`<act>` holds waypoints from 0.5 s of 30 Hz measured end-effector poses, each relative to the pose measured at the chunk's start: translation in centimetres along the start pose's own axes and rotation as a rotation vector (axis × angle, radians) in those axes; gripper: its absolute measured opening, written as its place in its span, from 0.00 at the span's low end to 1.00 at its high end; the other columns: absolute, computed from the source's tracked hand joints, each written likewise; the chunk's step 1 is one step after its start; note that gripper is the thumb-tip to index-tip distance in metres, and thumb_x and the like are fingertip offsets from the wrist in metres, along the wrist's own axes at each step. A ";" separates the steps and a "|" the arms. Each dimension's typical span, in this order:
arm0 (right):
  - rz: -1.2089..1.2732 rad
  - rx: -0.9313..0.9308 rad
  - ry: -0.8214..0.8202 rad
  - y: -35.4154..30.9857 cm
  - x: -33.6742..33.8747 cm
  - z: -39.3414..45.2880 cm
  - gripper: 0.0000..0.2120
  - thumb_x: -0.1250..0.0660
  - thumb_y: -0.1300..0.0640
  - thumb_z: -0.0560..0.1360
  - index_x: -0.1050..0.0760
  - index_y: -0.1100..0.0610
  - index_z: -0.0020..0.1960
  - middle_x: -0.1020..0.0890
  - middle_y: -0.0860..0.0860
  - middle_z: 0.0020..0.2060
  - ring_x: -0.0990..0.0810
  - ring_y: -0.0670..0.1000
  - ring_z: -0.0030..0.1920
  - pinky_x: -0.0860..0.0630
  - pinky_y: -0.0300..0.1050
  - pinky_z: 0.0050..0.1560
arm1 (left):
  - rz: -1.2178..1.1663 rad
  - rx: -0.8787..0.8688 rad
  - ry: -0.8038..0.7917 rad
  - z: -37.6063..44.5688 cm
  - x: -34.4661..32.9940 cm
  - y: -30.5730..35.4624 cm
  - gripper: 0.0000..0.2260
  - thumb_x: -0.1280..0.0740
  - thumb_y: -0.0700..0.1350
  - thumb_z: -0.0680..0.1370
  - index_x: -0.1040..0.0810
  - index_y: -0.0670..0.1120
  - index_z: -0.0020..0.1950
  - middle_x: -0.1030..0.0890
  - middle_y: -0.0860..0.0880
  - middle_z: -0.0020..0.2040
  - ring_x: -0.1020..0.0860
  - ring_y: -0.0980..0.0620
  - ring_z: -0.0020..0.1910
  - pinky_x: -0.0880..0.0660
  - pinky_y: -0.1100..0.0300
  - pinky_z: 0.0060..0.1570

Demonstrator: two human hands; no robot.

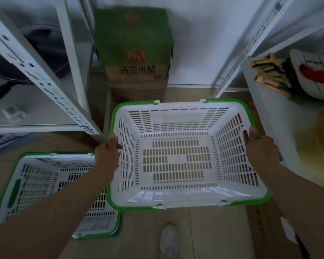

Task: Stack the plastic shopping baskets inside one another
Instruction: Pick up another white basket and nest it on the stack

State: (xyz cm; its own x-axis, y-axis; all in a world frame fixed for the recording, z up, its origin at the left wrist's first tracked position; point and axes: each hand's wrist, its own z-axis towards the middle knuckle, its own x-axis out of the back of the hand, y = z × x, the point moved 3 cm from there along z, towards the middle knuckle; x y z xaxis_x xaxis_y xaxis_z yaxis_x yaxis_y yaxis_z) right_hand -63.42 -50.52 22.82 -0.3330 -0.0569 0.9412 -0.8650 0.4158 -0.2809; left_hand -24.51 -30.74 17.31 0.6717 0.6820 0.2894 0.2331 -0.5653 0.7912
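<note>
Basket (178,157) held by left hand (107,154) and right hand (260,146), each closed on a side rim; probably light, stiff; second basket (45,184) lower left.

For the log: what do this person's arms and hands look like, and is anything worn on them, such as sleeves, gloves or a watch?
Both forearms are bare as far as the frame shows: no sleeves are in view. The left hand and the right hand wear no gloves, and no rings, watch or wristband can be seen. Nothing is marked or strapped on either arm. The only clothing in view is a light-coloured shoe at the bottom edge.
</note>
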 end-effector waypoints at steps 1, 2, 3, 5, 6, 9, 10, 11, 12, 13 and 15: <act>-0.032 0.028 0.001 -0.4 0.0 -0.4 0.37 0.56 0.33 0.79 0.25 0.64 0.50 0.23 0.62 0.40 0.25 0.59 0.37 0.33 0.48 0.37 | 0.002 0.012 -0.003 -0.1 1.0 0.1 0.23 0.42 0.60 0.82 0.26 0.44 0.38 0.29 0.47 0.30 0.34 0.50 0.25 0.34 0.61 0.27; -0.078 0.053 -0.005 -1.1 0.0 -1.1 0.37 0.57 0.33 0.79 0.25 0.64 0.53 0.24 0.61 0.38 0.26 0.59 0.36 0.33 0.49 0.36 | 0.003 0.030 -0.003 -0.2 2.0 0.2 0.23 0.42 0.61 0.82 0.26 0.44 0.38 0.30 0.47 0.30 0.34 0.50 0.25 0.34 0.61 0.27; -0.117 0.073 -0.005 -1.6 0.0 -1.7 0.37 0.58 0.33 0.79 0.26 0.63 0.54 0.26 0.61 0.36 0.27 0.58 0.34 0.33 0.49 0.35 | 0.000 0.048 0.000 -0.2 3.0 0.3 0.24 0.42 0.61 0.82 0.26 0.44 0.37 0.30 0.47 0.30 0.34 0.50 0.25 0.34 0.61 0.27; -0.127 0.080 -0.001 -2.6 -0.1 -2.9 0.39 0.58 0.32 0.78 0.25 0.64 0.53 0.24 0.62 0.37 0.24 0.60 0.35 0.29 0.52 0.35 | -0.008 0.065 0.023 -0.3 5.2 0.5 0.24 0.42 0.61 0.82 0.26 0.44 0.37 0.31 0.47 0.29 0.35 0.50 0.25 0.35 0.61 0.27; -0.103 0.095 -0.001 -3.3 -0.1 -3.7 0.40 0.57 0.32 0.77 0.24 0.66 0.53 0.21 0.65 0.41 0.21 0.63 0.40 0.25 0.55 0.40 | -0.011 0.066 0.036 -0.4 6.3 0.7 0.23 0.42 0.60 0.82 0.26 0.44 0.37 0.31 0.47 0.29 0.35 0.50 0.25 0.35 0.61 0.27; -0.084 0.153 -0.021 -5.3 0.2 -6.6 0.35 0.50 0.37 0.79 0.23 0.68 0.57 0.20 0.69 0.51 0.21 0.68 0.53 0.25 0.59 0.52 | -0.017 0.050 0.045 -0.5 9.7 1.2 0.22 0.42 0.58 0.83 0.27 0.43 0.38 0.31 0.47 0.28 0.36 0.50 0.24 0.36 0.62 0.26; -0.088 0.176 -0.040 -6.1 0.1 -7.7 0.33 0.50 0.39 0.79 0.24 0.67 0.57 0.20 0.69 0.52 0.21 0.68 0.54 0.26 0.59 0.53 | -0.008 0.049 0.052 -0.4 10.9 1.3 0.22 0.42 0.58 0.83 0.26 0.43 0.38 0.31 0.47 0.28 0.36 0.50 0.24 0.36 0.62 0.26; -0.094 0.189 -0.047 -6.6 -0.1 -8.6 0.32 0.50 0.40 0.80 0.24 0.67 0.58 0.20 0.69 0.53 0.21 0.68 0.54 0.26 0.58 0.52 | -0.001 0.052 0.064 -0.3 12.1 1.3 0.22 0.42 0.59 0.83 0.26 0.44 0.38 0.31 0.47 0.28 0.36 0.50 0.24 0.36 0.62 0.26; -0.114 0.199 -0.061 -7.1 -0.3 -9.6 0.32 0.51 0.40 0.80 0.24 0.66 0.59 0.20 0.68 0.52 0.21 0.68 0.54 0.27 0.57 0.49 | 0.002 0.059 0.076 -0.2 13.3 1.2 0.23 0.42 0.59 0.83 0.26 0.44 0.38 0.31 0.47 0.28 0.36 0.50 0.24 0.36 0.62 0.27; -0.145 0.226 -0.075 -7.7 -0.6 -10.6 0.31 0.53 0.41 0.81 0.24 0.66 0.59 0.20 0.68 0.52 0.21 0.67 0.52 0.29 0.55 0.46 | -0.001 0.063 0.085 -0.1 14.5 1.1 0.23 0.42 0.59 0.83 0.26 0.44 0.37 0.31 0.46 0.28 0.36 0.50 0.25 0.36 0.62 0.27; -0.164 0.263 -0.094 -8.8 -1.1 -12.6 0.30 0.55 0.41 0.82 0.24 0.64 0.52 0.21 0.63 0.42 0.21 0.62 0.41 0.33 0.45 0.37 | -0.015 0.058 0.098 0.2 16.9 0.9 0.23 0.42 0.59 0.83 0.26 0.44 0.37 0.31 0.46 0.28 0.37 0.50 0.25 0.37 0.62 0.27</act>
State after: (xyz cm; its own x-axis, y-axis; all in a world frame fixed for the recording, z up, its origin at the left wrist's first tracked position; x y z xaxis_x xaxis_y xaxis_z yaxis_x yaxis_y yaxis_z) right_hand -50.69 -42.68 26.64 -0.2033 -0.1926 0.9600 -0.9734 0.1458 -0.1769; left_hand -12.80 -19.77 22.84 0.5967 0.7311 0.3307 0.2852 -0.5784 0.7643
